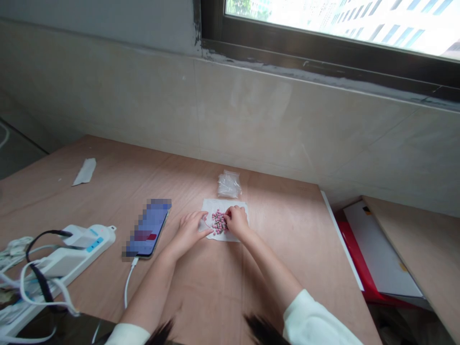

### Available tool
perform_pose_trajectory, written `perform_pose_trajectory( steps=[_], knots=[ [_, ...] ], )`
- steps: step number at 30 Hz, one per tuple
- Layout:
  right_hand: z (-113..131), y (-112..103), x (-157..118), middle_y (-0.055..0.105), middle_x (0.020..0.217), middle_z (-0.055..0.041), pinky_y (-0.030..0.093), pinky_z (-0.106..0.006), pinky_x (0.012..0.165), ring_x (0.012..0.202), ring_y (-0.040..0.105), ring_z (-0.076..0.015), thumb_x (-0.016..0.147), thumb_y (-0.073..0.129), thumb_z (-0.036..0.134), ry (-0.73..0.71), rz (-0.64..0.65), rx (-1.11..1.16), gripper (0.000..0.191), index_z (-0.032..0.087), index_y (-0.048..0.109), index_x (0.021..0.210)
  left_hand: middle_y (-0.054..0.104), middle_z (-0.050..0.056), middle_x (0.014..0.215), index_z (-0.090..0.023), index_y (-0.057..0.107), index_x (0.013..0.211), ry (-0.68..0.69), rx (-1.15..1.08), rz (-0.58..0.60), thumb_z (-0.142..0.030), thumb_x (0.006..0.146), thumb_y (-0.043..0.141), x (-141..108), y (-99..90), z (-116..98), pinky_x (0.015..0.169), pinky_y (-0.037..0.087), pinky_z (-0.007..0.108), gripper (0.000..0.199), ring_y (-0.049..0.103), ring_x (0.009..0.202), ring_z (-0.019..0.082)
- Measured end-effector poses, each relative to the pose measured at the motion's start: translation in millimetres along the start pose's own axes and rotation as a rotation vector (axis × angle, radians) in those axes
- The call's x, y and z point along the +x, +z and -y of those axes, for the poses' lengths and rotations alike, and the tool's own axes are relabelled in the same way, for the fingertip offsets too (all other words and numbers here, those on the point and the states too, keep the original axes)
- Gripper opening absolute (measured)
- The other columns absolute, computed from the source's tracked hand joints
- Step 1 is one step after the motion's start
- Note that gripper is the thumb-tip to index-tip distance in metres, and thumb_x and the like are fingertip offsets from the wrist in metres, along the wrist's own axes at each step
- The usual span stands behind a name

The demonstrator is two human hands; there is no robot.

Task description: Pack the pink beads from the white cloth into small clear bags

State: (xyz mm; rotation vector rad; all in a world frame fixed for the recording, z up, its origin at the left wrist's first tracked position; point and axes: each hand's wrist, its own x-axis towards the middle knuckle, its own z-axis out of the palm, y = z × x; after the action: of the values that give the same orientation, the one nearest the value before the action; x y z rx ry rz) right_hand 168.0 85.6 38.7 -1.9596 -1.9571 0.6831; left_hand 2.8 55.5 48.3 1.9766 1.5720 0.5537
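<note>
Several small pink and dark beads (219, 221) lie in a loose pile on a white sheet (216, 237) on the wooden table. At the sheet's left side, my left hand (192, 228) has its thumb and forefinger apart, with a thin pinkish strand or edge showing between them; whether it is held is unclear. My right hand (236, 221) is over the right part of the pile, fingertips pinched together at the beads. What those fingertips hold is too small to make out.
Clear plastic bags (229, 185) lie behind the sheet. A phone (150, 229) with a white cable is at the left, beside a power strip (81, 251) with tangled cords. A paper scrap (85, 171) lies at the back left. A window (341, 28) is above.
</note>
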Motion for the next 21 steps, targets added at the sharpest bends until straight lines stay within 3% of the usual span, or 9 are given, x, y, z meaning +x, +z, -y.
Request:
perform_pose_trajectory(
  steps=[6,11,15,18,21],
  knots=[
    [20,-9,-9,0.054,0.082,-0.0061,0.033,-0.029,0.075,0.084,0.043,-0.0179,0.075,0.047,0.023,-0.099,-0.037,0.202,0.013,0.016,0.058,0.075,0.056,0.009,0.101,-0.016,0.049,0.101,-0.021,-0.039,0.006,-0.031,0.065,0.059,11,-0.9,-9,0.085,0.035,0.037,0.041,0.049,0.098,0.024],
    [34,-10,-27,0.049,0.093,-0.0060,0.036,-0.033,0.076,0.093,0.041,-0.0202,0.069,0.055,0.028,-0.168,-0.002,0.324,0.011,0.020,0.059,0.075,0.054,0.009,0.102,-0.015,0.047,0.103,-0.012,-0.147,-0.083,-0.021,0.064,0.057,15,9.4,-6,0.085,0.038,0.034,0.042,0.049,0.098,0.021],
    [25,-12,-32,0.052,0.078,-0.0036,0.041,-0.028,0.064,0.073,0.049,-0.0143,0.070,0.050,0.019,-0.152,-0.021,0.517,0.005,0.017,0.054,0.068,0.055,0.007,0.101,-0.016,0.044,0.106,-0.008,-0.286,-0.078,-0.029,0.062,0.061,7,0.1,-10,0.085,0.038,0.033,0.049,0.051,0.096,0.020],
    [18,-18,-34,0.052,0.068,-0.0008,0.041,-0.024,0.053,0.057,0.049,-0.0102,0.070,0.049,0.022,-0.112,0.013,0.764,0.006,0.017,0.051,0.068,0.059,0.006,0.094,-0.015,0.050,0.097,-0.061,-0.464,-0.035,-0.035,0.070,0.052,-1,-15.5,-18,0.081,0.042,0.030,0.034,0.055,0.089,0.018],
    [13,-22,-37,0.053,0.062,0.0013,0.040,-0.022,0.050,0.054,0.049,-0.0098,0.065,0.056,0.027,-0.048,0.018,0.986,0.014,0.018,0.050,0.074,0.063,0.004,0.083,-0.015,0.057,0.083,-0.074,-0.535,-0.013,-0.037,0.073,0.048,-5,-27.4,-28,0.077,0.043,0.027,0.026,0.057,0.082,0.017]
  ],
)
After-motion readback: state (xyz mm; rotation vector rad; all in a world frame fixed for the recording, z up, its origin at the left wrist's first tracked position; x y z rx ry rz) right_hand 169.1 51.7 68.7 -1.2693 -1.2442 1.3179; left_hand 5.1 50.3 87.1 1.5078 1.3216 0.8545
